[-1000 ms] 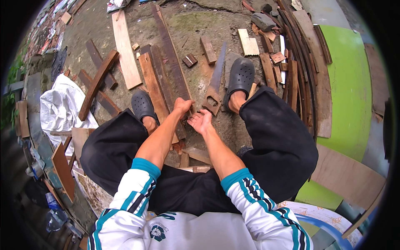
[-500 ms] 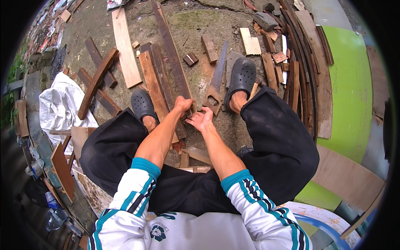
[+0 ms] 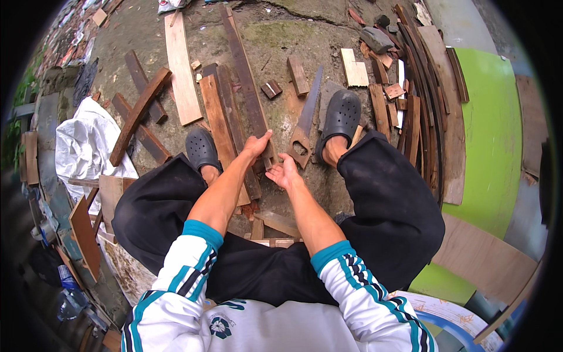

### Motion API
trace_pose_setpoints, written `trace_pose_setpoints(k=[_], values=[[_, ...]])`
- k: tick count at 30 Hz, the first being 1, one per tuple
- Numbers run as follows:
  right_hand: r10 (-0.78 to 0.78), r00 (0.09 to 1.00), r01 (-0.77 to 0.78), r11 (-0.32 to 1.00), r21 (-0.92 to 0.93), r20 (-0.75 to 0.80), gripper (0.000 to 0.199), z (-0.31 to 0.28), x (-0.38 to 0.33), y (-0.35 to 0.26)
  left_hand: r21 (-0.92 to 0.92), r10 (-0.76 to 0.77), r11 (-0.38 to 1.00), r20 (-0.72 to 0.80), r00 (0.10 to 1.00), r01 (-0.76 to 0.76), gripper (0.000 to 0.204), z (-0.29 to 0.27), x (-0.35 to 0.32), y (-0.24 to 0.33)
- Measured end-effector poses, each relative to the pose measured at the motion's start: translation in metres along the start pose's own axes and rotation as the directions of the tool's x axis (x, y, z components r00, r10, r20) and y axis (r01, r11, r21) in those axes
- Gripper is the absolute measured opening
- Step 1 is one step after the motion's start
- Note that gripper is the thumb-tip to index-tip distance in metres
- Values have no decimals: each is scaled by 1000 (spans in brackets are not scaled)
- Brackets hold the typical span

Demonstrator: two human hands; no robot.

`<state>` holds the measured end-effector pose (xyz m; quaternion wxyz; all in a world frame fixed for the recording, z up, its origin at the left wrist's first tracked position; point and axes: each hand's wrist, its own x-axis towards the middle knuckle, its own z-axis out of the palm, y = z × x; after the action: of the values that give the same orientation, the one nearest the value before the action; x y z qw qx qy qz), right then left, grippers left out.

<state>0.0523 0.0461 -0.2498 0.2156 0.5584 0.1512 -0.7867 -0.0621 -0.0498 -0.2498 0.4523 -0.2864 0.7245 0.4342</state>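
Observation:
A long dark wooden plank (image 3: 245, 73) lies lengthwise before me, its near end between my hands. My left hand (image 3: 255, 145) grips that end from the left side, thumb laid along the top and the other fingers hidden. Just right of the end, my right hand (image 3: 284, 172) is turned palm up with its fingers apart, the fingertips close to the plank's edge; whether they touch it I cannot tell. A handsaw (image 3: 301, 145) with a wooden handle rests on the ground beyond my right hand, blade pointing away.
Brown boards (image 3: 217, 114) lie left of the plank, beside a pale board (image 3: 183, 76). Small wood blocks (image 3: 298, 76) sit beyond the saw. Stacked strips (image 3: 431, 88) and a green panel (image 3: 492, 123) line the right. A white sack (image 3: 88, 138) lies at left.
My left hand has shifted slightly away from me along the plank, and its thumb now lies straighter. My right hand stays by the plank's end. The view has shifted slightly.

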Motion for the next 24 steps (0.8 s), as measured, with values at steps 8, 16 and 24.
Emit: trace_pose_setpoints(k=[8, 16, 24], values=[[9, 1000, -7, 985, -174, 7, 89, -6, 7, -1, 8, 261, 965, -58, 963, -261, 87, -7, 23, 20], [-1, 1000, -1, 954, -298, -7, 84, 0, 1, -2, 154, 199, 975, -262, 944, -162, 75, -18, 40, 83], [17, 992, -51, 961, -273, -126, 82, 9, -4, -10, 283, 222, 952, -388, 895, -113, 56, -40, 72, 155]])
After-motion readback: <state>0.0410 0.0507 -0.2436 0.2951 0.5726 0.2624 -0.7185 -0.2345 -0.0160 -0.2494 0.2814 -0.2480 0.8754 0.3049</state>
